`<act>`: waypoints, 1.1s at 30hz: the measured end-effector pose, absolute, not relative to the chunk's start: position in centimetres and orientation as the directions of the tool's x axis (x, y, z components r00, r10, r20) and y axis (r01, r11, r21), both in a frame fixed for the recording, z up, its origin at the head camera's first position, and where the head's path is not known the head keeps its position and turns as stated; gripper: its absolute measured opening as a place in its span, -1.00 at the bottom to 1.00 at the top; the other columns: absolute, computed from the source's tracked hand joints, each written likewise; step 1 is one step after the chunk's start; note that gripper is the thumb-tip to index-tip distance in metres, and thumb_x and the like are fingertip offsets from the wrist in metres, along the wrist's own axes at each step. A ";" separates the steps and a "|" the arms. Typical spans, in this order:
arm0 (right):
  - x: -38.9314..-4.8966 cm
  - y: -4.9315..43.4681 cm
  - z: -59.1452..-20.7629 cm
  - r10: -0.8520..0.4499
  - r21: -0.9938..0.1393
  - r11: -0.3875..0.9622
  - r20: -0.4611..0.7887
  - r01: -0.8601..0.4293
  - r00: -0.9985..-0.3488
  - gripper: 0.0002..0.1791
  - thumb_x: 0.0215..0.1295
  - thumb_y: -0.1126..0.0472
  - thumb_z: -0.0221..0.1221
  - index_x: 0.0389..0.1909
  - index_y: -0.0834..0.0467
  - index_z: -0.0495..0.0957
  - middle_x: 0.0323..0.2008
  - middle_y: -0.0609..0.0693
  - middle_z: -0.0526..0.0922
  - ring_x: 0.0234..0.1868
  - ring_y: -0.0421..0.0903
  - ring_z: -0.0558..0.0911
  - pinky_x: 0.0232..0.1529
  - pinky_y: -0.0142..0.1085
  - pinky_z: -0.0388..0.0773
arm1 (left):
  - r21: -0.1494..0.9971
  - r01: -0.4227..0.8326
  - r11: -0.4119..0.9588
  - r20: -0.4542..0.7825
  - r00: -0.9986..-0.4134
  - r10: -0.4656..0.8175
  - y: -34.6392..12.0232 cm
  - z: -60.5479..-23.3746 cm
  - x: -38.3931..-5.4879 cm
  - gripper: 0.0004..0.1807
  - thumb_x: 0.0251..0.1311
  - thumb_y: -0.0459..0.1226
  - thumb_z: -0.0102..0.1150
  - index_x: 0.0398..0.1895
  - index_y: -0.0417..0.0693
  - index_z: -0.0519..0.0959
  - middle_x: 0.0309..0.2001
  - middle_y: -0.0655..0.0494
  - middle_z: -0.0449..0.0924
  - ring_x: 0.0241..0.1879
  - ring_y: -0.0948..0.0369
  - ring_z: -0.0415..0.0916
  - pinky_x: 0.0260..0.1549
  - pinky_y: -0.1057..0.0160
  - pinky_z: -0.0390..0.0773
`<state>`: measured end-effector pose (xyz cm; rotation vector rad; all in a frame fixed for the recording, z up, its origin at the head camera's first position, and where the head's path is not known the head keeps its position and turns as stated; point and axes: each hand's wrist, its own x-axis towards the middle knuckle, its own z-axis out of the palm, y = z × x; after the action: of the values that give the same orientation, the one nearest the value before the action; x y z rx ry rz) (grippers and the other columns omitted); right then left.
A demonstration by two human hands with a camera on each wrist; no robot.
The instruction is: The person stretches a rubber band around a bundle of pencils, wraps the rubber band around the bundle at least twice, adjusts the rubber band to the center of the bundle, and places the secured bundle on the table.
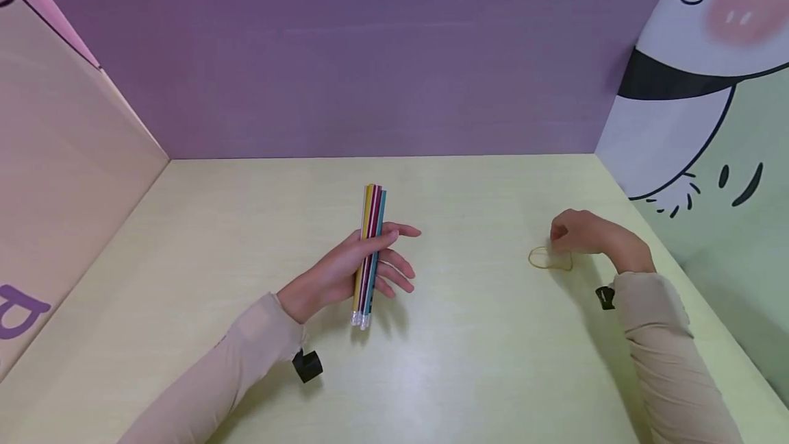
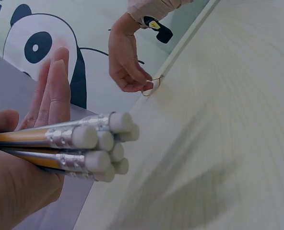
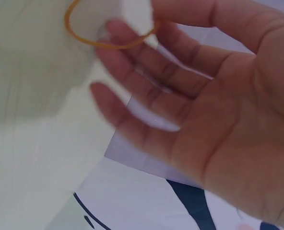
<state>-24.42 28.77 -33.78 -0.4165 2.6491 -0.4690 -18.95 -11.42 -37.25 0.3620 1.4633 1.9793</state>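
Note:
My left hand [image 1: 345, 269] holds a bundle of pencils [image 1: 371, 238] against its palm, with the thumb across the front and the other fingers fairly straight. Yellow, dark red and blue barrels show in the head view. White erasers [image 2: 96, 160] in silvery metal bands form the near end in the left wrist view. Over at the right, my right hand [image 1: 585, 233] pinches a yellow-orange rubber band [image 1: 551, 267] between thumb and forefinger. The band [image 3: 118, 46] hangs as a loose loop beside the fingers in the right wrist view.
A pale wood-grain table [image 1: 468, 334] lies beneath both hands. Behind it rises a purple panel [image 1: 382, 60], with a pinkish panel [image 1: 68, 177] on the left and a panda-printed panel [image 1: 733, 238] close by the right arm. Black wrist devices [image 1: 307, 366] sit at both cuffs.

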 end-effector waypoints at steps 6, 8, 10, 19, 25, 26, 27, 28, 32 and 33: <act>-24.9 28.3 -33.7 -0.389 -0.653 0.741 -0.229 -0.156 -0.892 -0.69 0.42 0.29 0.09 0.09 0.32 0.37 -0.49 0.03 0.60 -0.38 -0.06 0.59 -0.14 -0.22 0.49 | 0.925 -0.333 -0.182 -0.133 -0.734 0.666 -11.3 -37.3 -18.6 -0.56 0.54 -0.12 -0.08 0.35 -0.11 0.36 -0.67 0.04 0.49 -0.27 -0.17 0.72 -0.40 0.08 0.69; -24.9 28.0 -33.7 -0.390 -0.741 0.657 -0.176 -0.139 -0.904 -0.68 0.45 0.29 0.07 0.14 0.30 0.34 -0.50 0.06 0.57 -0.39 -0.03 0.59 -0.13 -0.25 0.53 | 0.925 -0.331 -0.185 -0.130 -0.735 0.666 -11.3 -37.3 -18.5 -0.56 0.54 -0.12 -0.09 0.35 -0.12 0.36 -0.68 0.05 0.48 -0.28 -0.17 0.72 -0.41 0.08 0.69; -25.0 27.7 -33.8 -0.396 -0.835 0.537 -0.123 -0.121 -0.910 -0.74 0.48 0.30 0.04 0.11 0.28 0.35 -0.50 0.06 0.53 -0.41 -0.03 0.59 -0.17 -0.28 0.58 | 0.925 -0.330 -0.186 -0.129 -0.736 0.665 -11.3 -37.3 -18.5 -0.57 0.54 -0.13 -0.09 0.34 -0.10 0.37 -0.67 0.05 0.49 -0.28 -0.16 0.72 -0.41 0.08 0.69; -25.0 27.3 -33.7 -0.517 -0.997 0.023 0.049 -0.071 -0.854 -0.64 0.57 0.39 -0.20 0.28 0.09 0.28 0.02 0.08 0.69 -0.60 -0.06 0.57 -0.37 -0.31 0.59 | 0.932 -0.317 -0.173 -0.123 -0.730 0.672 -11.4 -37.1 -18.6 -0.59 0.54 -0.11 -0.08 0.32 -0.07 0.41 -0.63 0.03 0.55 -0.30 -0.12 0.73 -0.40 0.10 0.69; -24.9 26.8 -33.3 -0.501 -0.996 0.036 0.056 -0.085 -0.864 -0.44 0.46 0.47 0.02 0.38 0.03 0.19 0.12 0.08 0.66 -0.69 -0.09 0.49 -0.55 -0.32 0.57 | 0.936 -0.313 -0.164 -0.126 -0.730 0.672 -11.2 -37.0 -18.6 -0.59 0.53 -0.12 -0.08 0.32 -0.07 0.41 -0.62 0.02 0.55 -0.30 -0.12 0.73 -0.42 0.13 0.69; -24.8 26.6 -33.2 -0.486 -0.994 0.064 0.043 -0.084 -0.873 -0.45 0.44 0.44 0.08 0.34 0.04 0.21 0.12 0.07 0.66 -0.68 -0.08 0.52 -0.52 -0.29 0.60 | 0.937 -0.310 -0.162 -0.125 -0.730 0.672 -11.2 -37.0 -18.7 -0.59 0.53 -0.11 -0.07 0.32 -0.08 0.40 -0.62 0.02 0.55 -0.31 -0.12 0.73 -0.43 0.14 0.68; -24.8 26.4 -33.2 -0.469 -0.993 0.088 0.033 -0.083 -0.882 -0.50 0.42 0.41 0.13 0.28 0.06 0.24 0.12 0.04 0.66 -0.66 -0.05 0.57 -0.48 -0.26 0.64 | 0.938 -0.308 -0.160 -0.125 -0.731 0.671 -11.2 -37.0 -18.7 -0.59 0.53 -0.12 -0.08 0.32 -0.08 0.40 -0.62 0.02 0.55 -0.31 -0.11 0.73 -0.45 0.16 0.68; -24.8 26.2 -33.2 -0.453 -0.990 0.112 0.030 -0.090 -0.891 -0.57 0.41 0.38 0.16 0.19 0.10 0.26 0.12 0.02 0.66 -0.61 -0.02 0.63 -0.44 -0.22 0.68 | 0.938 -0.307 -0.159 -0.125 -0.731 0.671 -11.1 -37.0 -18.7 -0.58 0.53 -0.12 -0.07 0.32 -0.08 0.40 -0.61 0.02 0.55 -0.31 -0.11 0.73 -0.46 0.17 0.68; -24.6 25.6 -33.0 -0.399 -0.972 0.191 0.049 -0.135 -0.916 -0.79 0.38 0.28 0.23 -0.16 0.23 0.37 0.09 -0.07 0.67 -0.32 0.09 0.77 -0.26 -0.07 0.71 | 0.940 -0.306 -0.152 -0.127 -0.727 0.675 -11.1 -37.0 -18.7 -0.57 0.53 -0.12 -0.08 0.33 -0.10 0.39 -0.60 0.02 0.57 -0.32 -0.11 0.73 -0.50 0.20 0.66; -24.6 25.5 -33.0 -0.395 -0.967 0.207 0.059 -0.151 -0.917 -0.81 0.38 0.27 0.24 -0.20 0.25 0.42 0.08 -0.09 0.67 -0.26 0.11 0.77 -0.25 -0.05 0.71 | 0.939 -0.308 -0.151 -0.129 -0.724 0.677 -11.0 -37.0 -18.7 -0.58 0.54 -0.12 -0.08 0.33 -0.09 0.40 -0.59 0.01 0.57 -0.32 -0.11 0.73 -0.50 0.20 0.66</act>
<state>-24.59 25.49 -33.03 -0.5238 2.2758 -1.7855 -18.67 -11.05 -36.98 0.4300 1.4635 1.9342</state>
